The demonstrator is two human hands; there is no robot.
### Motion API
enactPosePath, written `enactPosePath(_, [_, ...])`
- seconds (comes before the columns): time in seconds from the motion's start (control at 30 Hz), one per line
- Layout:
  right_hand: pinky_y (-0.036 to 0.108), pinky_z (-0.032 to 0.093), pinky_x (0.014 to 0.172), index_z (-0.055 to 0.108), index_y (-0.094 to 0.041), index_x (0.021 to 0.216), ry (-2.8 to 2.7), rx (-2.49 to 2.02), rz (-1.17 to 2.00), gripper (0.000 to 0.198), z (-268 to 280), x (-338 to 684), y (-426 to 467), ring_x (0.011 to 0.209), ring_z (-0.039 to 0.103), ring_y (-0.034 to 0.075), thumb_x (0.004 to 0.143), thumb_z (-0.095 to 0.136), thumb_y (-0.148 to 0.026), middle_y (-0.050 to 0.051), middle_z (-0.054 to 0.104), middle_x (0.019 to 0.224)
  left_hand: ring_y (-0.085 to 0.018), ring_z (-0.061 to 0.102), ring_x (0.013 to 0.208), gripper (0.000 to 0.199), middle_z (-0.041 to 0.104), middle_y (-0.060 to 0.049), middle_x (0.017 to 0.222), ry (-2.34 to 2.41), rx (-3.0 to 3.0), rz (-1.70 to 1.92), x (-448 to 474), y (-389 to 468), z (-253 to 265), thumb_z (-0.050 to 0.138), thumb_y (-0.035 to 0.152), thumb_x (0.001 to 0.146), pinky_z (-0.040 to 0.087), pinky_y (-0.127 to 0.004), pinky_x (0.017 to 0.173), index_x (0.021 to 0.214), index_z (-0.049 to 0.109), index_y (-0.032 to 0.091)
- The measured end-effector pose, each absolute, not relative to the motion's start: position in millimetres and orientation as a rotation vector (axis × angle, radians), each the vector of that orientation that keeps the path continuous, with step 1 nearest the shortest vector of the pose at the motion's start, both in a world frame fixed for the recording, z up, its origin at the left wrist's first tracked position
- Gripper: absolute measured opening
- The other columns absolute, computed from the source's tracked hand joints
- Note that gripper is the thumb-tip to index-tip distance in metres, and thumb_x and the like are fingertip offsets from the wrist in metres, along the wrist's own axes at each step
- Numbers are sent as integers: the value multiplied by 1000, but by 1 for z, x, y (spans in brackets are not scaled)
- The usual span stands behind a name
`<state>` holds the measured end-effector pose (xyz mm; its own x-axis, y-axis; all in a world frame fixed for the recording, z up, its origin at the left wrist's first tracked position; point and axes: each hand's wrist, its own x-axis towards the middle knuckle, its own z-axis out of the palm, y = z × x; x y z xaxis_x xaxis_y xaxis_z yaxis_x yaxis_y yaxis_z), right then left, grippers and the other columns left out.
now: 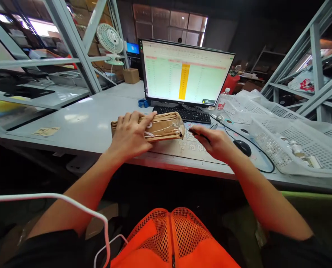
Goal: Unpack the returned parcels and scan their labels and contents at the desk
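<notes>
My left hand (134, 132) grips a flattish brown cardboard box (166, 128) from its left side, with fingers over the top and the thumb along the near face. Clear tape wraps the box's right end, which looks crumpled. The box is tilted over the front of the desk. My right hand (214, 143) is closed around a slim black tool (194, 131), maybe a box cutter. Its tip points toward the taped end, a short gap away. Most of the tool is hidden by my fingers.
Behind the box are a keyboard (195, 114) and a monitor (182, 74) showing a spreadsheet. A mouse (242, 147) and white perforated baskets (280, 163) stand right. A blue tape roll (143, 103), bottle (224, 98) and fan (110, 39) are further back. A white cable (71, 201) crosses lower left.
</notes>
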<state>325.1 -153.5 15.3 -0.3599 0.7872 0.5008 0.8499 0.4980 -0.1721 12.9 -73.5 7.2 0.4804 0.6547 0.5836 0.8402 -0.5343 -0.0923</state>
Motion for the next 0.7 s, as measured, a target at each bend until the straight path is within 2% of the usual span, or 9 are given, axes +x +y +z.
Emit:
enactPosePath(0.1, [27,51,86,68,-21,144,-2267,-1123,-277,41,38,324,-133,104,75,20,114,47,-37,9,76,130,-36,56,115,92,59,-16,125,-1210,-2393,-779,-12,-68,10,80,53,80,43,-46,102,162,52,22])
enactPosePath(0.33, [26,47,78,64,-25,152,-2488,-1040,-321,46,57,285,-85,93,72,17,115,42,-39,8,77,123,-30,61,114,92,61,-11,126,-1152,-2522,-1006,-49,-50,10,82,58,80,48,-43,107,161,53,26])
enactPosePath(0.53, [27,42,67,61,-25,159,-2557,-1019,-475,53,70,261,-59,77,66,15,116,34,-40,5,78,102,-26,64,118,95,61,-11,131,-1127,-2631,-1247,-74,-31,13,87,64,79,53,-37,110,159,56,23])
enactPosePath(0.7, [26,47,72,57,-26,163,-2563,-950,-357,55,71,251,-46,87,70,15,117,31,-42,5,79,115,-27,64,119,95,62,-10,132,-1062,-2686,-1307,-91,-18,12,89,62,78,55,-37,110,157,58,21])
